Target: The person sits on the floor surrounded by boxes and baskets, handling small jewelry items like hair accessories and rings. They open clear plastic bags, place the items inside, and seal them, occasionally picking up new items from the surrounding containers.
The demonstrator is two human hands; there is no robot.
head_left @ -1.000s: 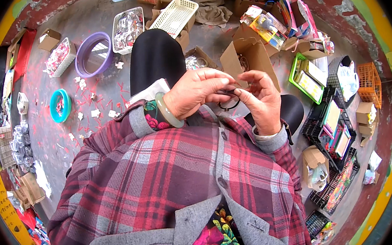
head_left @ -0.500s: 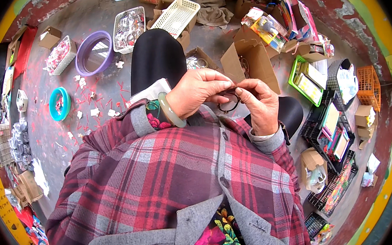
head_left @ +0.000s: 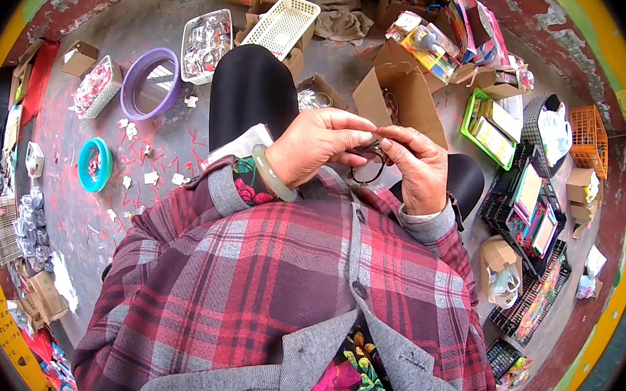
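Note:
Over my lap, my left hand [head_left: 318,144] and my right hand [head_left: 420,168] meet at the fingertips. Both pinch a thin dark loop [head_left: 361,182], which looks like a bracelet or a cord ring and hangs just below the fingers. Its upper part and any joint are hidden by the fingertips. A pale bangle [head_left: 273,174] circles my left wrist. Beyond the hands, an open cardboard box [head_left: 418,114] holds more ring-like pieces. Left of it, a smaller box [head_left: 334,97] contains silvery rings.
A purple basin [head_left: 128,100], a turquoise basin [head_left: 104,155] and a white basket of small wrapped pieces [head_left: 194,76] stand at left, with red and white scraps on the floor. An empty cream basket [head_left: 305,8] lies ahead. Right are a green tray [head_left: 464,124] and black crates [head_left: 492,212].
My right fingers have shifted slightly, and more of the dark loop shows between the hands. Both hands keep their pinch, and the surroundings look the same.

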